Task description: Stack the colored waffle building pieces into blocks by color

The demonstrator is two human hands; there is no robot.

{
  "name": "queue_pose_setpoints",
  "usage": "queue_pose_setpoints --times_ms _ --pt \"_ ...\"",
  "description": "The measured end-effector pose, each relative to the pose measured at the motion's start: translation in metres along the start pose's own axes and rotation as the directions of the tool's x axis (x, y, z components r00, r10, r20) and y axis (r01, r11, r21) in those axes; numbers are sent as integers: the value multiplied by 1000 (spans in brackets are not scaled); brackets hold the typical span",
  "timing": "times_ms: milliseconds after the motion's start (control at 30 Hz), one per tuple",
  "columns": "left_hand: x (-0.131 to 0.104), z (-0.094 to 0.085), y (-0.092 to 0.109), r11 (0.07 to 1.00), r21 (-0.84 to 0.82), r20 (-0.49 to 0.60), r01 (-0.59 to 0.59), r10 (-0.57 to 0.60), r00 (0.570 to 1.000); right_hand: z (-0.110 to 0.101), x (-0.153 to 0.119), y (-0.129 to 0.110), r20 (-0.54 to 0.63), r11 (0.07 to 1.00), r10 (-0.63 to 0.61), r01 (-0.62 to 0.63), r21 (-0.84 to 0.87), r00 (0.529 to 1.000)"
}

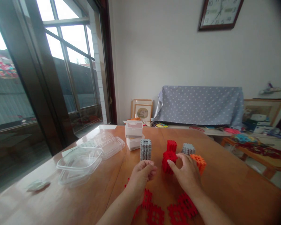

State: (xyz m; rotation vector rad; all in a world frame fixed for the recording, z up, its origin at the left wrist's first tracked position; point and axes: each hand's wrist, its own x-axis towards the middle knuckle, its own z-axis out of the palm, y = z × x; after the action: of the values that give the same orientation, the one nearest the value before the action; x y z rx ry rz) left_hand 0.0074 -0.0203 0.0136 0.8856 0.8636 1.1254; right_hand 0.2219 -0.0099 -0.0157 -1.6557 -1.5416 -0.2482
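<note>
My right hand (188, 172) has its thumb and fingers at a stack of red waffle-block tiles (169, 163), gripping its near right side. Behind it is another red stack (171, 145). My left hand (144, 173) is closed, its fingers curled together; whatever is in them, if anything, is hidden. Just beyond it stands a tall stack of grey tiles (145, 149). A second grey stack (188, 148) and an orange stack (199, 162) are by my right hand, partly covered by it. Loose red tiles (155, 215) lie flat between my forearms.
Clear plastic containers (79, 159) and lids sit on the left of the wooden table (96, 200). Two white boxes (134, 129) are stacked at the back. A crumpled pale wrapper (38, 185) lies near the left edge. Beyond the table are a cloth-covered object (199, 104) and a bench (259, 153).
</note>
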Motion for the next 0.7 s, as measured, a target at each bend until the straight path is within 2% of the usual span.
queue_pose_setpoints --times_ms 133,233,300,333,367,400,467,500,533,600,700 --pt "1 -1 -1 998 63 -2 -25 25 1000 -8 2 -3 37 1000 27 -28 11 999" --pt "-1 0 -1 976 201 14 -79 77 997 -21 2 -9 25 994 58 -61 95 998" --pt "-8 2 1 919 358 65 -166 153 986 -31 1 -13 10 980 92 -92 175 996" --pt "-14 4 2 862 447 128 -239 203 971 -35 1 -16 2 972 110 -108 209 994" --pt "-20 7 2 787 522 211 -329 255 944 -39 1 -18 -5 964 127 -122 238 992" --pt "-27 10 1 684 578 346 -444 288 893 -43 0 -20 -12 956 140 -132 260 990" --pt "-38 16 -6 515 579 633 -632 204 747 -47 0 -23 -16 946 151 -139 293 988" --pt "-42 18 -13 475 549 724 -688 141 675 -48 0 -24 -14 941 151 -140 307 988" --pt "-45 21 -21 457 527 777 -716 83 624 -48 1 -25 -8 937 150 -140 320 989" --pt "-45 22 -39 437 524 805 -731 26 593 -49 1 -25 22 928 143 -141 346 990" --pt "-37 18 -57 402 561 791 -724 -3 611 -49 2 -26 115 907 131 -166 387 985"
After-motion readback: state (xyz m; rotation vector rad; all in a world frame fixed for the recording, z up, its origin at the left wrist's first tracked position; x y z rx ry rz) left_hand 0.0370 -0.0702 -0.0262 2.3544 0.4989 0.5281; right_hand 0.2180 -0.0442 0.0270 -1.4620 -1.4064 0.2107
